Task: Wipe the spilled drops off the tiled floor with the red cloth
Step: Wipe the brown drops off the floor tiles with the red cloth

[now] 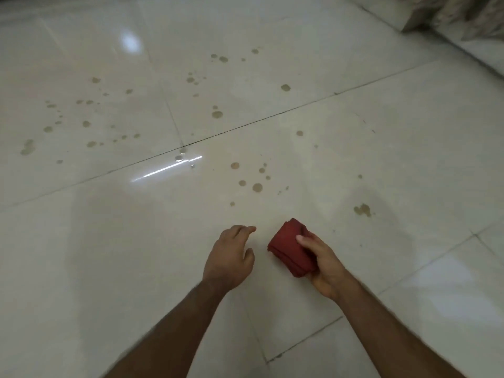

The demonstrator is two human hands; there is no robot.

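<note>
Brownish spilled drops (217,114) lie scattered over the far left and middle of the pale tiled floor (381,148), with a few more to the right. Near the middle, the left hand (229,257) hangs above the floor, fingers loosely curled and holding nothing. Just to its right, apart from it, the right hand (324,264) grips the folded red cloth (289,248), thumb on top, fingers wrapped beneath.

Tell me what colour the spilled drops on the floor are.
Brownish tan drops on pale glossy floor, head view.
</note>
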